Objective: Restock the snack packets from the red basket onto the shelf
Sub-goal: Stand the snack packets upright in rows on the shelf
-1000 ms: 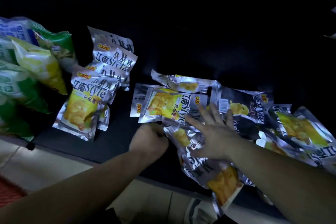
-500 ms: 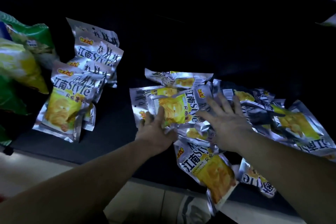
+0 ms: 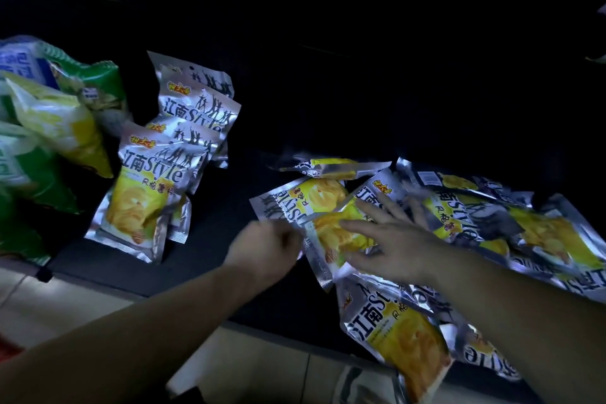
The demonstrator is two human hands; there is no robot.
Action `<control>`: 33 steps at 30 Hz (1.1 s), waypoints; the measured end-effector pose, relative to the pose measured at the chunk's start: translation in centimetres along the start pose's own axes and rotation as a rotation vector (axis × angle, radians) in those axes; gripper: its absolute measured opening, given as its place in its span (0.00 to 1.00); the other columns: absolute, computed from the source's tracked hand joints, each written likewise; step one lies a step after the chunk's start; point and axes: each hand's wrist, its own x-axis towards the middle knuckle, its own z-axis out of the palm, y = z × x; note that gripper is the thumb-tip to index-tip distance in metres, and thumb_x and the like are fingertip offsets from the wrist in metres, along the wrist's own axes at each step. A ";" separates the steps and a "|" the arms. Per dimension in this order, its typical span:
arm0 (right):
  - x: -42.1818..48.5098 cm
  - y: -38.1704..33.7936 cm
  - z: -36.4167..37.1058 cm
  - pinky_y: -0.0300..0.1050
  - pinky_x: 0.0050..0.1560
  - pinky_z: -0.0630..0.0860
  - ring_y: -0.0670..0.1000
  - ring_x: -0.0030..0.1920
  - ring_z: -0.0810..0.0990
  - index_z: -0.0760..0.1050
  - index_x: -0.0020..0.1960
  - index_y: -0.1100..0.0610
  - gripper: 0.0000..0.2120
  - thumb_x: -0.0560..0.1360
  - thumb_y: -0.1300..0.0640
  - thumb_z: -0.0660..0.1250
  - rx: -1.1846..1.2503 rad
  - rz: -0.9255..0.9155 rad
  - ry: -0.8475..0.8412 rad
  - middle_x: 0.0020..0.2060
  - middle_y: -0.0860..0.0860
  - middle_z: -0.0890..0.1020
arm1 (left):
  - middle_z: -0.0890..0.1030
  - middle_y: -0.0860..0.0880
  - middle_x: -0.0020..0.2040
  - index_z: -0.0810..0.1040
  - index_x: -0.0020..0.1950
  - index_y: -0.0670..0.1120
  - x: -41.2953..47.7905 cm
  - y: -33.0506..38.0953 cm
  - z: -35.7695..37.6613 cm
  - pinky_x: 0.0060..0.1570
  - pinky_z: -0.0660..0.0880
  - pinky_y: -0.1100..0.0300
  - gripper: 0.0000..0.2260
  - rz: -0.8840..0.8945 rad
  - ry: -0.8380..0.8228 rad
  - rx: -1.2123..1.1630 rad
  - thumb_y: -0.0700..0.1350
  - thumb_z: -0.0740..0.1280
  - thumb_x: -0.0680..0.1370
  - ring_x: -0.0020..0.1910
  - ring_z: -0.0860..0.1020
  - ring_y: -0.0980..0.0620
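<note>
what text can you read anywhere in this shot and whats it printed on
"江南Style" and "风格薯片": front packet of the left stack.
"江南Style": packet behind it.
"江南St", rest hidden: packet at the shelf edge.
"南Style", sideways: packet in the right pile.
Held packet: partly covered, blurred.
Orange logos, barcode label and blue bag print: too blurred to read.
</note>
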 end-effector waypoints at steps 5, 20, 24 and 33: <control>-0.1 -0.4 0.1 0.65 0.74 0.26 0.47 0.81 0.34 0.64 0.74 0.30 0.46 0.64 0.16 0.33 0.147 -0.036 0.107 0.82 0.39 0.49 | 0.67 0.48 0.69 0.68 0.72 0.53 4.8 2.2 -3.2 0.44 0.78 0.51 0.26 0.148 0.277 0.121 0.49 0.72 0.76 0.44 0.80 0.43; 1.7 -4.0 -6.0 0.57 0.65 0.71 0.59 0.66 0.68 0.68 0.74 0.50 0.32 0.73 0.43 0.73 0.055 0.001 0.749 0.66 0.55 0.69 | 0.86 0.51 0.47 0.85 0.52 0.54 4.2 5.5 -11.1 0.42 0.82 0.49 0.09 0.202 0.310 0.259 0.44 0.66 0.79 0.44 0.82 0.45; 2.2 -5.9 -7.8 0.58 0.71 0.68 0.55 0.70 0.71 0.69 0.76 0.45 0.34 0.74 0.34 0.71 0.253 -0.043 0.492 0.70 0.48 0.73 | 0.86 0.53 0.46 0.86 0.51 0.53 2.5 7.3 -15.0 0.45 0.82 0.50 0.10 0.244 0.305 0.346 0.42 0.67 0.78 0.46 0.83 0.47; 2.9 -8.1 -9.0 0.51 0.53 0.78 0.49 0.44 0.74 0.76 0.66 0.53 0.20 0.77 0.47 0.73 0.756 0.080 0.568 0.51 0.51 0.80 | 0.71 0.50 0.68 0.72 0.70 0.51 -0.7 5.5 -15.5 0.45 0.78 0.57 0.21 0.109 0.438 -0.116 0.42 0.70 0.78 0.48 0.81 0.50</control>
